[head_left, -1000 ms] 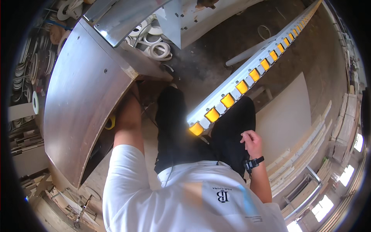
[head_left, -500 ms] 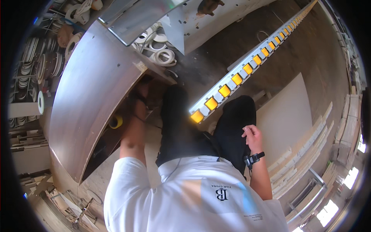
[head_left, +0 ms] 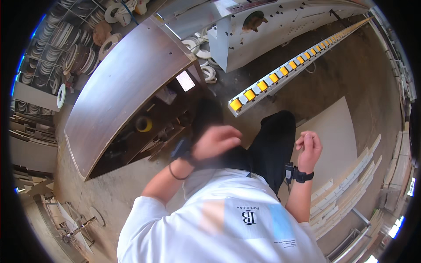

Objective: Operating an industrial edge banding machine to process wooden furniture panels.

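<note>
My left hand is in front of my waist, above my dark trousers, its fingers pointing right and smeared by motion; nothing can be made out in it. To its left is the open side of a curved cabinet, wood-brown with a greyish sheen on top. A yellow tape roll sits inside, near a flat pale rectangle at the far end. Over my right thigh, my right hand hangs in the air with its fingers loosely curled in and nothing visible in them. Dark bands with devices circle both wrists.
A long roller rail with yellow rollers runs to the far right, beside a large white machine panel. Edging-band coils fill racks at the left. A pale board and stacked strips lie at the right.
My left hand has come out of the cabinet and moved right, in front of my waist. The pale rectangle inside now shows. My right hand has risen slightly and shifted right; the view has turned.
</note>
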Demonstrator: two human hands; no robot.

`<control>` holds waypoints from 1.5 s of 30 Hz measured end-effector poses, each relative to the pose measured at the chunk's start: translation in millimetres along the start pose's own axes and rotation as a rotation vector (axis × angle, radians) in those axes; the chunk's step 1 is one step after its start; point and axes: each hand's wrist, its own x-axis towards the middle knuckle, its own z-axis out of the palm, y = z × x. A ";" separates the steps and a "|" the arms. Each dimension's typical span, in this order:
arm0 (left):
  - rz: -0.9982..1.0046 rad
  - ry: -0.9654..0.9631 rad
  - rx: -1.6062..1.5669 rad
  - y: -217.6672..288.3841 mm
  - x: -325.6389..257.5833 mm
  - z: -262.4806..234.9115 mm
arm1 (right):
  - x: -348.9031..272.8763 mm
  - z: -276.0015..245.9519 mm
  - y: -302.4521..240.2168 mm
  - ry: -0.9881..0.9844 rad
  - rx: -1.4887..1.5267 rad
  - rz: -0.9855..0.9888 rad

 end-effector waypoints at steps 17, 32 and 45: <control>-0.186 -0.489 -0.377 29.7 26.5 169.3 | -0.2 25.5 -5.9 0.398 -0.364 -0.519; -0.280 -0.447 -0.463 20.8 23.7 183.7 | -17.7 9.1 -3.5 0.299 -0.332 -0.365; -0.259 -0.468 -0.082 -18.7 59.1 146.6 | -99.7 -114.0 90.7 0.558 -0.646 0.019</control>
